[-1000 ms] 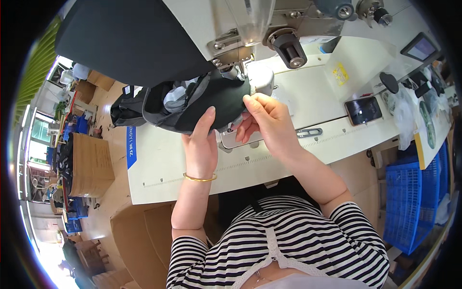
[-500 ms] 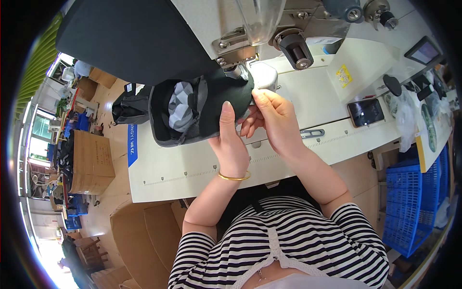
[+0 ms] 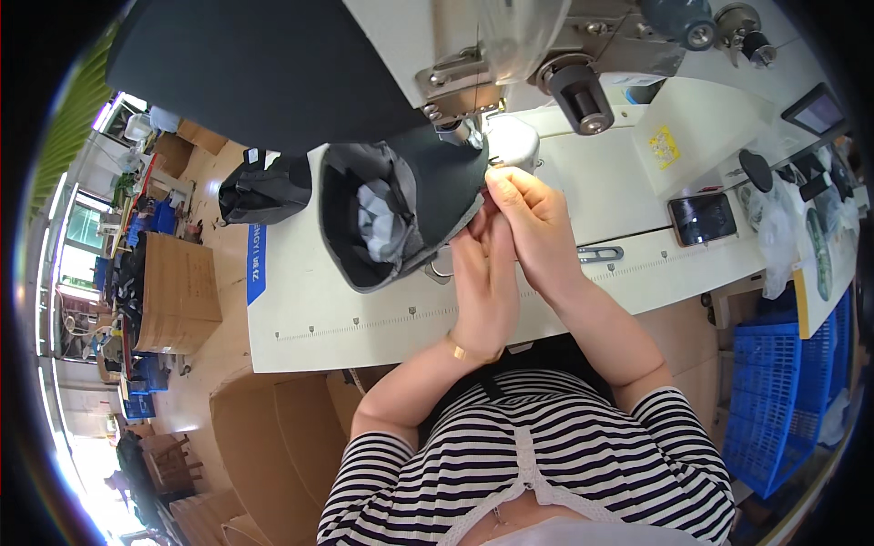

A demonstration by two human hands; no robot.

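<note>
A black cap (image 3: 446,177) lies under the presser foot (image 3: 472,135) of a sewing machine, its brim toward my hands. The crown opens to the left and shows a grey faceted pattern inside. My right hand (image 3: 539,227) pinches the brim's edge between thumb and fingers, just in front of the presser foot. My left hand (image 3: 487,282) is close beside it, fingers pressed together at the brim's near edge, partly beneath it. Some of the left fingertips are hidden behind the right hand and the cloth.
The machine's dark panel (image 3: 264,73) overhangs the left. A second black cloth piece (image 3: 264,187) sits at the table's left edge. On the white table (image 3: 364,332) lie a grey thread snipper (image 3: 601,255) and a phone (image 3: 702,219). Blue crates (image 3: 765,391) stand right, cardboard boxes (image 3: 177,291) left.
The cap has turned and shifted right, coming apart from the black piece on the left. My left hand has left the brim's top and moved right, beside my right hand.
</note>
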